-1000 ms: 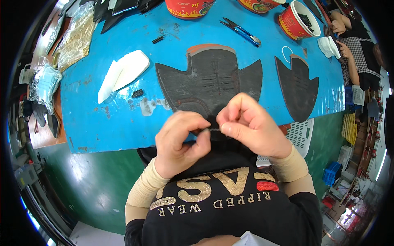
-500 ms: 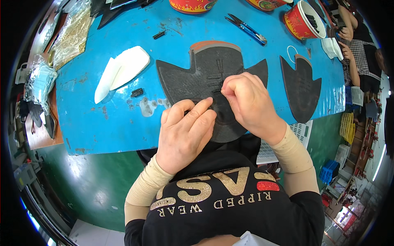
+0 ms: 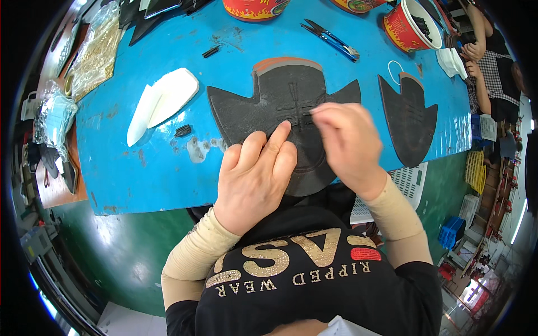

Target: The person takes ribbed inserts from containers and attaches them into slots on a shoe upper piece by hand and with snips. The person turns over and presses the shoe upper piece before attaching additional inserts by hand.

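A flat black panel (image 3: pixel 274 103) with two pointed wings, a rounded near end and a reddish-brown far edge lies at the front of the table. Raised lines and short slots mark its middle. My left hand (image 3: pixel 253 175) rests on its near left part, index finger stretched toward the slots and the other fingers bent but apart. Just right of the slots my right hand (image 3: pixel 351 147), smeared by motion, has thumb and forefinger pinched together. A thin dark bit seems to show at its fingertips, too small to name. The panel's right side is partly hidden under that hand.
On the blue table (image 3: pixel 151 185) a similar black panel (image 3: pixel 408 120) lies at the right. White curved pieces (image 3: pixel 171 95) and small black bits (image 3: pixel 183 130) lie left. Thread snips (image 3: pixel 330 40) and red tubs (image 3: pixel 400 31) stand farther back. A co-worker's hands (image 3: pixel 475 59) show far right.
My right hand has lifted slightly and shifted right, away from the slots. My left index finger has straightened and moved forward on the panel. The view has shifted a little.
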